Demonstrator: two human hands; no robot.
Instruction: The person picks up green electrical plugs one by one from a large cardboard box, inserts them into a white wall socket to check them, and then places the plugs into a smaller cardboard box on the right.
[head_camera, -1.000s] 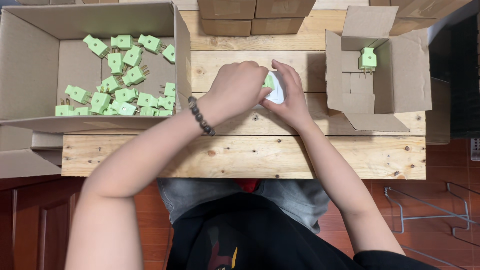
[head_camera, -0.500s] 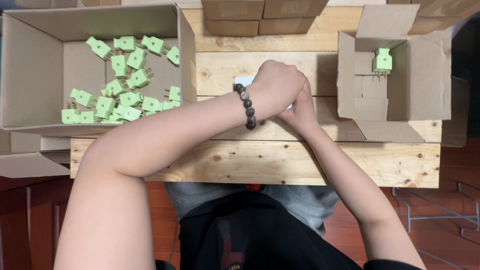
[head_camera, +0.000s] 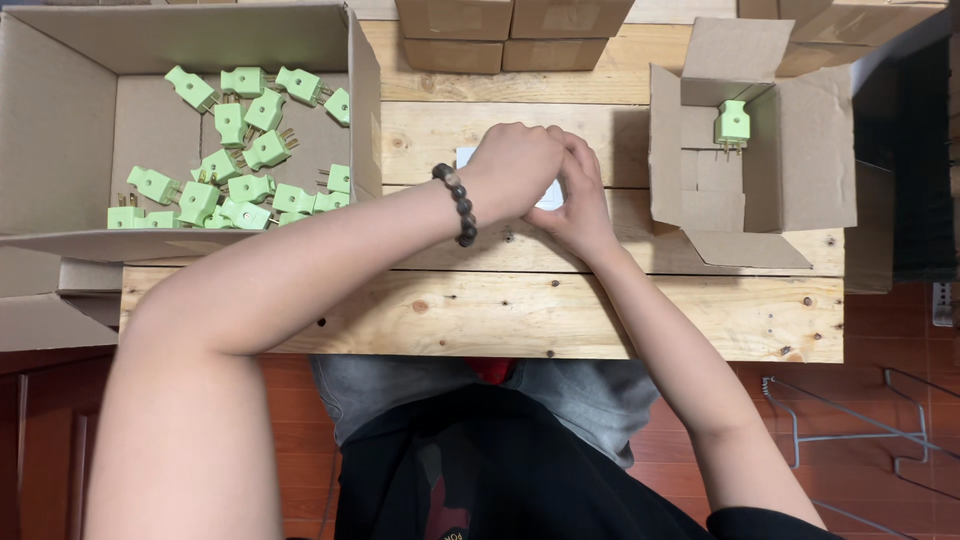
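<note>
Both hands meet at the middle of a pale wooden bench top (head_camera: 480, 310). The left hand (head_camera: 512, 170), a dark bead bracelet (head_camera: 457, 203) round its wrist, lies curled over a small white object (head_camera: 552, 196), and the right hand (head_camera: 575, 195) presses in against it from the right, fingers bent over the same spot. Only two slivers of the white object show: a corner at the far left of the left hand and a strip between the two hands. What it is cannot be told, nor how firmly either hand grips it; both are closed around it and touching it, with knuckles upward and the palms hidden. The white object sits on the bench between the two cardboard boxes. To the left stands a large open cardboard box (head_camera: 60, 130) holding a loose heap of light green plugs (head_camera: 235, 160) with metal prongs, scattered across its floor toward the right wall. To the right stands a smaller open cardboard box (head_camera: 800, 170), flaps spread, with a single green plug (head_camera: 732, 123) standing on its prongs near the far side. At the far edge of the bench, closed brown cartons (head_camera: 510, 30) sit in a row. Below the near edge show the person's lap and a reddish tiled floor (head_camera: 880, 340).
</note>
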